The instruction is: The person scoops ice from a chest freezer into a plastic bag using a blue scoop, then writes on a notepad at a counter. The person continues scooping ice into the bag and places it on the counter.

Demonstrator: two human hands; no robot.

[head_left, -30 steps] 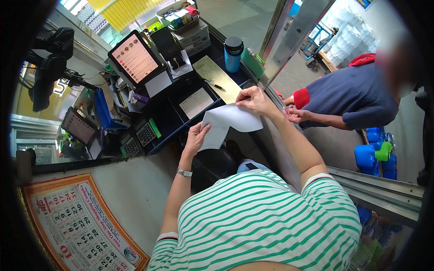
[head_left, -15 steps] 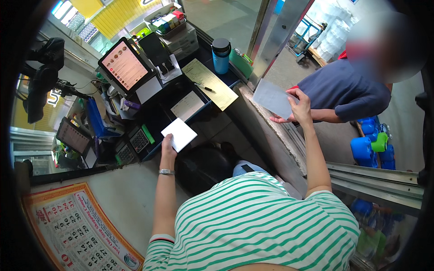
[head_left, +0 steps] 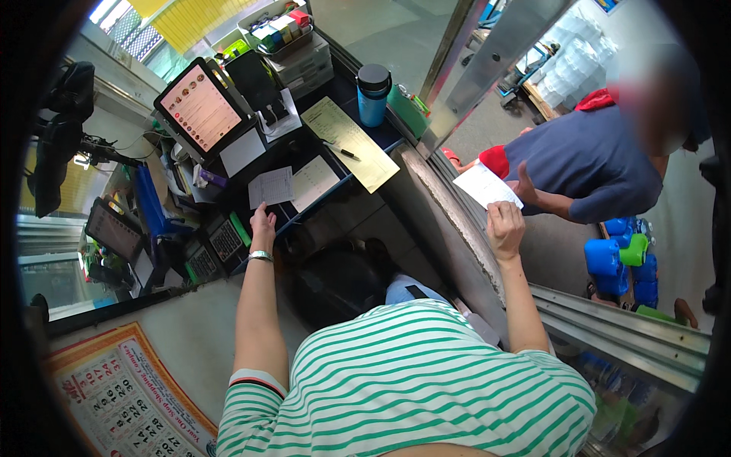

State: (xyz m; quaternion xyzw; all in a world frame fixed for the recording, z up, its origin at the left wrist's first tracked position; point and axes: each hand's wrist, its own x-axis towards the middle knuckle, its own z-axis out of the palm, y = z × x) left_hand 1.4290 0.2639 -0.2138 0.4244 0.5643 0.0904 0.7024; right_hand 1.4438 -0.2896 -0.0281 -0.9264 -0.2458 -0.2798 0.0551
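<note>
Shirt (head_left: 442,365) in green and white stripes fills the bottom of my view, a wall calendar (head_left: 126,400) off to its left. Ahead of it sits a black seat (head_left: 339,286), and up the left side I go: silver wristband (head_left: 260,256), then the left hand (head_left: 263,224), reaching to the desk (head_left: 383,135), fingertips at the lower edge of a small printed slip (head_left: 270,187). Pinching it or merely touching? From my end I can't tell. That slip is over the front of the desk, just beside a white sheet (head_left: 315,183), with a calculator (head_left: 226,241) near.

Across to the right, and this one I can call: the right hand (head_left: 505,231) has a white paper (head_left: 486,185) gripped by its near edge, raised beyond the rough ledge (head_left: 449,202). Close by is another person's hand (head_left: 523,188), thumb up; whether it touches the paper, I can't make out.

Deeper now: a pen (head_left: 349,154) on a yellow sheet (head_left: 335,129), a tilted tablet (head_left: 202,105), a blue bottle (head_left: 372,105) standing upright. Outside, I see the other person's dark blue top (head_left: 582,164), blue jugs (head_left: 604,259) and, farthest, a pale stack (head_left: 567,53).
</note>
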